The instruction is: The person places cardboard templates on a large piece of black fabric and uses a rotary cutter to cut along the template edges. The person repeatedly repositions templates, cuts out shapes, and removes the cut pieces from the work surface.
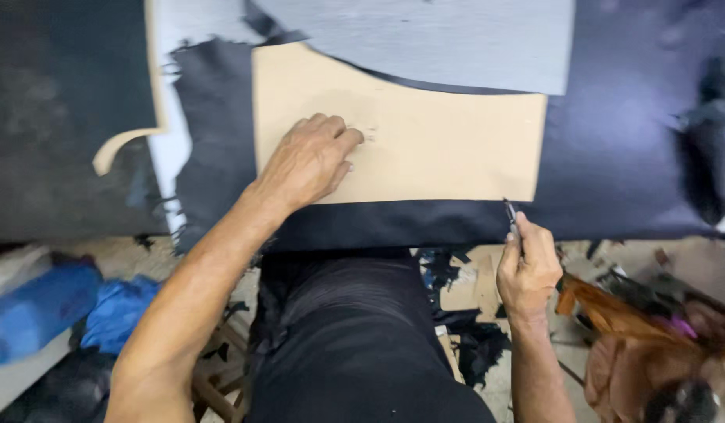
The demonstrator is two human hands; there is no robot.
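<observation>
A tan cardboard pattern piece (425, 141) lies flat on a sheet of dark navy material (613, 157) spread over the work table. My left hand (309, 160) presses down on the pattern's lower left part, fingers curled. My right hand (527, 270) grips a slim dark cutting tool (510, 215), its tip touching the pattern's lower right corner at the dark sheet's front edge.
A grey sheet (441, 39) overlaps the far side of the pattern. A curved tan template strip (147, 102) lies at the left. Below the table: blue bags (57, 309), dark scraps (472, 337) on the floor, brown material (621, 321) at right. My dark-trousered lap (355, 337) is beneath.
</observation>
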